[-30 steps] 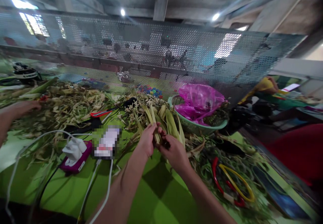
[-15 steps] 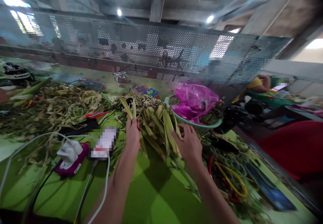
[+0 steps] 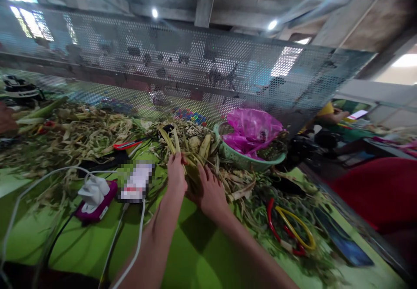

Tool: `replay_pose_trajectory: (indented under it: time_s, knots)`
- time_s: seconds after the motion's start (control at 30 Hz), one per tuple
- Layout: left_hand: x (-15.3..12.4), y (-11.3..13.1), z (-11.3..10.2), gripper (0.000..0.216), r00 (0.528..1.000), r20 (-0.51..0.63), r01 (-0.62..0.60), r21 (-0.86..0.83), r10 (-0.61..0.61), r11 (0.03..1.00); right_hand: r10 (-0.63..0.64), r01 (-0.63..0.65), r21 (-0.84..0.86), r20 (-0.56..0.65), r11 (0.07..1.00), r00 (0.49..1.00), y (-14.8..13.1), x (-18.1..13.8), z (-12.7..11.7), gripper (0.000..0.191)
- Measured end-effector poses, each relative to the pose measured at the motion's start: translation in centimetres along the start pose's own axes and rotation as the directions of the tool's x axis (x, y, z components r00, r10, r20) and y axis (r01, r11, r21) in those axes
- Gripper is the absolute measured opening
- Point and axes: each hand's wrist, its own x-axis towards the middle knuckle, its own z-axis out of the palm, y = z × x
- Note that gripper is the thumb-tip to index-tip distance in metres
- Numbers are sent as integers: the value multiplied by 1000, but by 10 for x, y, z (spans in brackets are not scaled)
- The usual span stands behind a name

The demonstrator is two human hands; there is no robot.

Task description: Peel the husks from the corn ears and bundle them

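Note:
My left hand (image 3: 176, 172) is closed around yellow-green dry husk strips (image 3: 167, 139), whose ends stick up past the fingers. Close on its right, my right hand (image 3: 211, 189) lies with fingers stretched and slightly apart over broad husk leaves (image 3: 193, 172). These leaves are bunched between the two hands, partly hidden by them. Just behind the hands, a paler husk piece (image 3: 205, 145) stands out from the heap. The lower edge of the bunch is in shadow, and my right thumb is hard to see.
A green basket (image 3: 250, 163) with a pink plastic bag (image 3: 252, 130) stands behind right. Left lie a phone (image 3: 137, 182), a purple power strip (image 3: 97, 206) with cables, and red-handled pliers (image 3: 127, 145). Yellow-and-red-handled pliers (image 3: 296, 228) lie right. Mesh (image 3: 182, 63) rises behind.
My right hand has moved left, close to my left hand, and the fanned broad leaves are now gathered under it. The left hand keeps its strips and has shifted slightly right.

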Motion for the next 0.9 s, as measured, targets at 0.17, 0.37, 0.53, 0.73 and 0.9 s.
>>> replay_pose_trajectory:
  time_s: [0.17,0.37,0.53,0.73,0.9]
  knots:
    - [1,2,0,16,992,69,115,-91,-109,989,23,-18,-140,33,990,999,3,22,3,76]
    - [5,15,2,18,994,0,109,-152,-110,982,-22,-8,-278,-105,961,994,32,76,-5,61]
    - [6,17,0,19,990,35,142,-66,-140,988,27,-64,-281,-134,958,991,42,106,4,63]
    - [-6,18,3,37,938,201,254,157,-282,954,-34,28,-213,-23,977,999,44,98,-10,74]
    - [-18,15,7,32,895,360,187,233,-263,954,-135,130,-39,-245,991,960,50,66,-43,53]
